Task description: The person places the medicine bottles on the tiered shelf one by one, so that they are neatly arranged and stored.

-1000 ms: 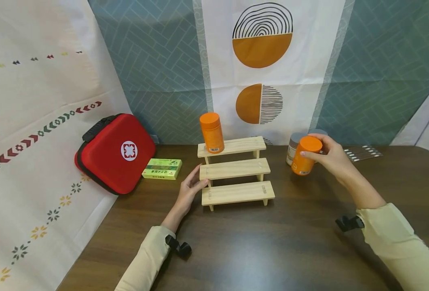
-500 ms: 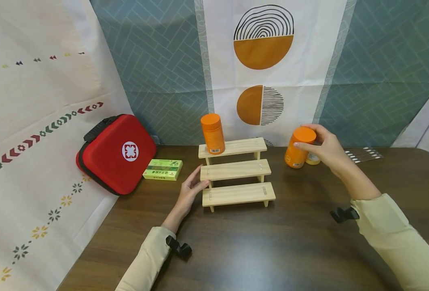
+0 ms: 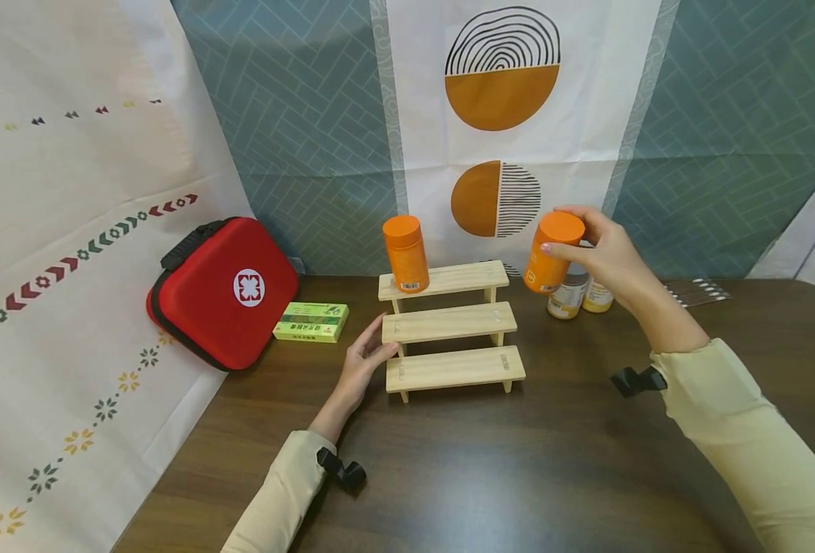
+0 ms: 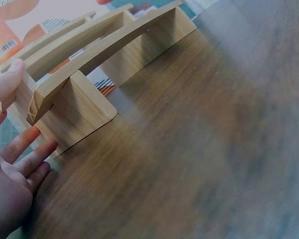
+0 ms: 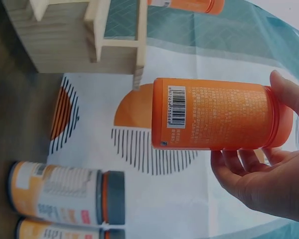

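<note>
A smooth, cylindrical orange bottle, clasped in the curled fingers of the right hand, has been raised and brought nearer the pale, grained wooden rack's right end. Two rounded jars, right of rack, more exposed. Rack's left end gripped by left hand, unmoved.

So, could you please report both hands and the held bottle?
Right hand holding orange bottle aloft. Left hand on wooden stand. Second bottle occupies top step's left end.

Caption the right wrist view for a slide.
Right hand holding an orange bottle, with two grey-capped jars and a wooden stand nearby.
</note>
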Demonstrator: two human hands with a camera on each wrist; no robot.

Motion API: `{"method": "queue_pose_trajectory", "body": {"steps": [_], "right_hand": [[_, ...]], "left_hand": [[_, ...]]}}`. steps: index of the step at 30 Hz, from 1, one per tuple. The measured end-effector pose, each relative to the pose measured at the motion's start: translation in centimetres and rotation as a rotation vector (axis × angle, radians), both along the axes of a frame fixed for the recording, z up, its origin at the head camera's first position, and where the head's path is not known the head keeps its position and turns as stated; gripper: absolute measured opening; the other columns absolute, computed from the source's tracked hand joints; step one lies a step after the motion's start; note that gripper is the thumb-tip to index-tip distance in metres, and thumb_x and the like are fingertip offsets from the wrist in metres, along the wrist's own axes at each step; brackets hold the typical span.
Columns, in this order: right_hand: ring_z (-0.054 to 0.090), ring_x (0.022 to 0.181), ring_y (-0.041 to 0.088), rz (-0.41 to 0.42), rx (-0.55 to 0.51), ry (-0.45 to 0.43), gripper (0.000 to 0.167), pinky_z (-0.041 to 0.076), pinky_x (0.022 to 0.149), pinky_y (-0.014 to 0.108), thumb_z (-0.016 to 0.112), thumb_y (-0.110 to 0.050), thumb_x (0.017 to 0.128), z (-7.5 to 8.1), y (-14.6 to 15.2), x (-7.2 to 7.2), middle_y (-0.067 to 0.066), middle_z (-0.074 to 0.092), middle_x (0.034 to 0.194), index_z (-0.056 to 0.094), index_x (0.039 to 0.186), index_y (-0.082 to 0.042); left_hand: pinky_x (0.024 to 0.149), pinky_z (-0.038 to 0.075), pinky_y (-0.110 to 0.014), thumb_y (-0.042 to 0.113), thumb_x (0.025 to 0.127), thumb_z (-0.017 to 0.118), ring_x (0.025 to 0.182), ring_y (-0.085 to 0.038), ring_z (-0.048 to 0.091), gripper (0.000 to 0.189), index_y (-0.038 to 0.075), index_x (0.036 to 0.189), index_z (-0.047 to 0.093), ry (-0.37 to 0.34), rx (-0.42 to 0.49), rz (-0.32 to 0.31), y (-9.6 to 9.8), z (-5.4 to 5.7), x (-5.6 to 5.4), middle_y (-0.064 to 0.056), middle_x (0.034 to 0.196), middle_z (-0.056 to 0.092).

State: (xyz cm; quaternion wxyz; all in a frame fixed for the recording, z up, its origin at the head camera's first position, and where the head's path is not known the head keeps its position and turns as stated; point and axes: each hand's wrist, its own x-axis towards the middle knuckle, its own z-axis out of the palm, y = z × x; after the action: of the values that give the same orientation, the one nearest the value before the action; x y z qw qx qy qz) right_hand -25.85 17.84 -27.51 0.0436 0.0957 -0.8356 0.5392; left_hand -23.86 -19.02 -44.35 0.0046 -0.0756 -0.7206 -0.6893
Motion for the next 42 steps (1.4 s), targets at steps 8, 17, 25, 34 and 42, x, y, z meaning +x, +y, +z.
{"method": "queue_pose_trajectory", "body": {"steps": [8,17,25,34,42], "right_hand": [[0.047,0.116,0.013,0.049,-0.044,0.019,0.065,0.037,0.109,0.048,0.069,-0.034,0.09,1.9,-1.9,-0.9,-0.008,0.051,0.125,0.039,0.146,-0.018],[0.049,0.11,0.015,0.093,-0.04,0.025,0.065,0.041,0.105,0.041,0.067,-0.03,0.091,3.5,-4.4,-2.3,0.002,0.052,0.128,0.038,0.148,-0.015],[0.049,0.116,0.024,0.151,-0.044,0.013,0.062,0.041,0.107,0.043,0.068,-0.025,0.091,3.4,-7.0,-3.2,0.011,0.047,0.138,0.04,0.146,-0.013],[0.049,0.119,0.027,0.196,-0.054,-0.026,0.063,0.042,0.108,0.043,0.069,-0.02,0.09,2.7,-9.3,-3.8,0.015,0.048,0.14,0.04,0.144,-0.009],[0.049,0.122,0.03,0.197,-0.049,-0.039,0.063,0.041,0.109,0.045,0.069,-0.019,0.09,2.1,-10.0,-4.2,0.016,0.048,0.141,0.04,0.145,-0.008]], "left_hand": [[0.104,0.045,-0.037,0.012,0.094,0.062,0.129,-0.035,0.052,0.064,0.02,0.152,0.036,0.0,-0.001,0.0,0.0,0.1,0.0,-0.017,0.148,0.047],[0.105,0.045,-0.038,0.011,0.094,0.062,0.13,-0.036,0.051,0.066,0.015,0.153,0.033,0.003,0.0,-0.01,0.0,0.1,-0.2,-0.018,0.149,0.046],[0.106,0.044,-0.04,0.012,0.094,0.063,0.13,-0.035,0.052,0.065,0.02,0.152,0.036,0.0,0.0,-0.004,0.0,0.0,-0.1,-0.016,0.149,0.046],[0.107,0.043,-0.04,0.01,0.094,0.062,0.13,-0.036,0.052,0.065,0.015,0.153,0.033,-0.004,0.003,-0.005,0.0,-0.1,0.0,-0.018,0.148,0.047],[0.107,0.044,-0.04,0.01,0.094,0.062,0.131,-0.036,0.051,0.065,0.017,0.153,0.034,0.005,0.003,-0.004,0.0,0.0,0.1,-0.017,0.149,0.046]]}}
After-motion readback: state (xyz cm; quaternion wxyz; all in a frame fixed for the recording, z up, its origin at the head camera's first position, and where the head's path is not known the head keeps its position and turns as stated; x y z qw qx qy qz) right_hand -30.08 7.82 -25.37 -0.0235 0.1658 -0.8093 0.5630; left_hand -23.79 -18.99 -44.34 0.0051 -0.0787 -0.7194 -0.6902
